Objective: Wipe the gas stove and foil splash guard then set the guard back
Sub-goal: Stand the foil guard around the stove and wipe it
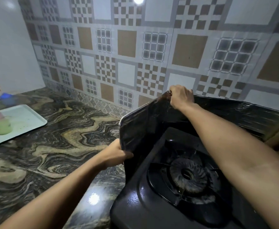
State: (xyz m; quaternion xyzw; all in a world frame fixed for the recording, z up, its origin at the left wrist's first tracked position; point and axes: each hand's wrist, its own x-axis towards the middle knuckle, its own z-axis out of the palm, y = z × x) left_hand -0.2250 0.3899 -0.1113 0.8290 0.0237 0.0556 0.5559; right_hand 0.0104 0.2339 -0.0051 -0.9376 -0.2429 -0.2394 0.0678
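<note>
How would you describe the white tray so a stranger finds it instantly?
Start at the black gas stove and look left across the swirly marble counter. Near the left edge lies the tray, flat, pale and rectangular, the only plain white thing there.

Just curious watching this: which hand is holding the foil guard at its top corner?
The right hand pinches the splash guard's top corner; the left hand grips its lower front edge.

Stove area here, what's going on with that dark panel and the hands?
A person is holding the foil splash guard at the left side of the gas stove. The left hand grips its lower front corner and the right hand pinches its top edge near the tiled wall. No cloth shows in either hand. A white tray sits on the marbled counter to the left.
</note>
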